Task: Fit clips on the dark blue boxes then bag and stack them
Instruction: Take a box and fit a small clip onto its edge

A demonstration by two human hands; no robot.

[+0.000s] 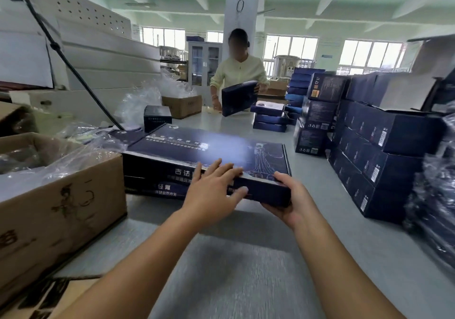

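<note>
At the far left a brown carton [56, 210] lined with clear plastic bags [71, 161] stands on the counter [246, 269], just beside the work in hand; whether the clips are in it cannot be told, and no clip shows anywhere in view. Next comes the dark blue box [209, 148] being worked on, lying flat on top of a second one [157, 188] near the middle of the counter, its near right corner lifted off the surface. Neither of these two looks bagged, so by my reading this pair has yet to be clipped, bagged and stacked. The left hand [214, 190] lies over the near edge of the top box with fingers straight and spread, pressing or steadying the lid, not curled round anything. The right hand [293, 200] grips the near right corner, thumb on the lid and fingers under the base, forearm reaching in from below. Beyond, another person [236, 72] holds a further box [238, 97] tilted over a short pile [269, 119]. To the right tall stacks of boxes [374, 151] suggest much is already handled, and at the far right edge some look plastic-wrapped [435, 207], though the blur keeps me from being sure.
</note>
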